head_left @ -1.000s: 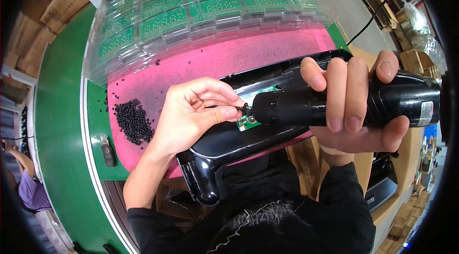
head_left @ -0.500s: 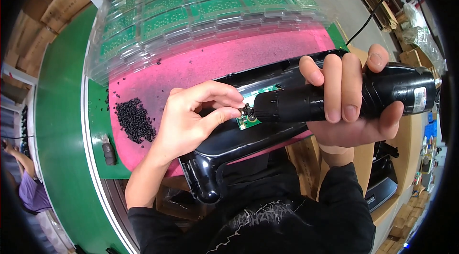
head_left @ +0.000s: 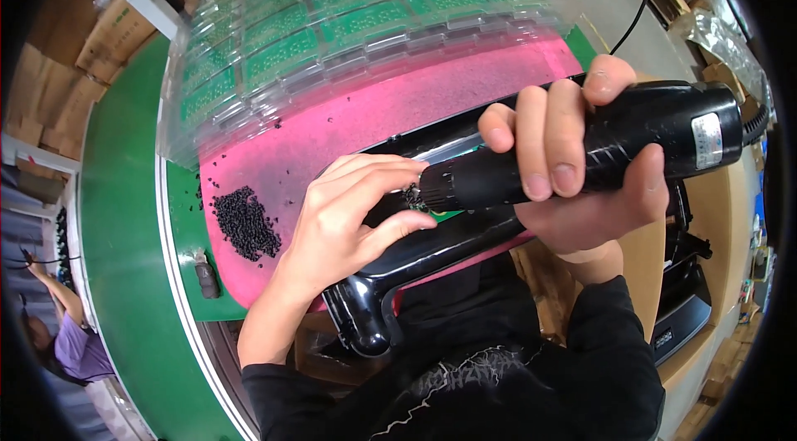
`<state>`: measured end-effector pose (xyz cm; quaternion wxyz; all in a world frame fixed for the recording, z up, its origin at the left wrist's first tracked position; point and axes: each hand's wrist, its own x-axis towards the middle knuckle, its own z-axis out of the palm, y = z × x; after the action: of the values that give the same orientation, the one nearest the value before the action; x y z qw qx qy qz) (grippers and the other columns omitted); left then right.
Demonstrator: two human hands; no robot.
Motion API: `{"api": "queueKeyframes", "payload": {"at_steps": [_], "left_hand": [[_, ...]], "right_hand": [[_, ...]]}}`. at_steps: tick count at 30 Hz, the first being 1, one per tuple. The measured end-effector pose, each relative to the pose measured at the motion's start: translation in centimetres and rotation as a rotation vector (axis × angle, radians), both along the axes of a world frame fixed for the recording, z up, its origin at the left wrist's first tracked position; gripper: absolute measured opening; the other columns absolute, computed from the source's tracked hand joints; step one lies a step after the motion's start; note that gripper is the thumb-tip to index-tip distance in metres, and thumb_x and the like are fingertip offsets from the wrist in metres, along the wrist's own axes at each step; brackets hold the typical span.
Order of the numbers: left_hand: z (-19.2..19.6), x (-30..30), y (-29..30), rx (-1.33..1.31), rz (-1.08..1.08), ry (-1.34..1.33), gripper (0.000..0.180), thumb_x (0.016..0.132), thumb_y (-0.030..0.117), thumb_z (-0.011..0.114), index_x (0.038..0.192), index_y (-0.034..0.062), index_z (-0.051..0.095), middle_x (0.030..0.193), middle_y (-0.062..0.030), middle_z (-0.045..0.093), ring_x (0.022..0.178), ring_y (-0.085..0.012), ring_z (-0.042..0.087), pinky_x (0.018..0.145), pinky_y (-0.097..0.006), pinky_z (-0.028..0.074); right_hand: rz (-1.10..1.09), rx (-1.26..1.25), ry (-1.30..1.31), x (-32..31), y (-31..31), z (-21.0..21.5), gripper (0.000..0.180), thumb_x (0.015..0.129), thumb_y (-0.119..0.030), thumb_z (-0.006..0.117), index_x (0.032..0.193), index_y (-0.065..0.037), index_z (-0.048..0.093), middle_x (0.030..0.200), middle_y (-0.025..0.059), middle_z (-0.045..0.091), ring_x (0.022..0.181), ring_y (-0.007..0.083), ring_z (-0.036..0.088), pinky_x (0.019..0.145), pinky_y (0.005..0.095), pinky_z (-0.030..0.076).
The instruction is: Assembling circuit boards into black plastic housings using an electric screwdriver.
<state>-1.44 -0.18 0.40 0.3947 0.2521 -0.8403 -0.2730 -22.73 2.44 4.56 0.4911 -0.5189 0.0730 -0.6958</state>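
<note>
My right hand [head_left: 573, 167] is closed around a black electric screwdriver [head_left: 656, 134], which lies nearly level with its ribbed nose pointing left. At that nose, my left hand [head_left: 349, 217] is curved, its thumb and forefinger apart. Small dark pieces like screws [head_left: 413, 195] show in the gap, but whether the fingers touch them cannot be told. Beneath both hands lies a long glossy black plastic housing [head_left: 363, 308] with a rounded end near me. A sliver of green circuit board [head_left: 446, 215] shows inside it; the screwdriver and hands hide the rest.
A pile of small black screws [head_left: 246, 223] lies on the pink mat [head_left: 365, 100]. Behind stand stacked clear trays [head_left: 282, 34] of green circuit boards. A dark small object [head_left: 207, 278] sits left of the mat. Right, a carton [head_left: 643, 233] holds black parts. Another person [head_left: 79, 350] is far left.
The screwdriver has moved left and slightly up over the board, covering more of it. My left thumb and forefinger have spread from a near pinch. The whole view has shifted slightly.
</note>
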Motion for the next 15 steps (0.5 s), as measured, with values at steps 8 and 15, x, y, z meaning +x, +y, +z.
{"api": "queueKeyframes", "payload": {"at_steps": [8, 15], "left_hand": [[-0.6, 0.3, -0.2, -0.147, 0.051, -0.048, 0.021, 0.072, 0.001, 0.079, 0.090, -0.0005, 0.069, 0.091, -0.0122, 0.074, 0.089, -0.0278, 0.073, 0.085, -0.040, 0.054], [-0.8, 0.5, -0.6, -0.193, 0.273, -0.050, 0.009, 0.081, -0.007, 0.069, 0.087, 0.0007, 0.068, 0.084, -0.0095, 0.073, 0.088, -0.0254, 0.073, 0.089, -0.044, 0.054]], "right_hand": [[0.045, -0.002, 0.069, 0.1, 0.3, -0.3, 0.050, 0.097, -0.049, 0.057, 0.127, -0.011, 0.047, 0.074, 0.0001, 0.058, 0.069, 0.0144, 0.058, 0.079, 0.0392, 0.052], [-0.094, 0.021, 0.111, -0.8, 0.7, 0.3, 0.052, 0.095, -0.051, 0.058, 0.125, -0.010, 0.046, 0.070, -0.0008, 0.054, 0.064, 0.0130, 0.054, 0.066, 0.0310, 0.047]]}}
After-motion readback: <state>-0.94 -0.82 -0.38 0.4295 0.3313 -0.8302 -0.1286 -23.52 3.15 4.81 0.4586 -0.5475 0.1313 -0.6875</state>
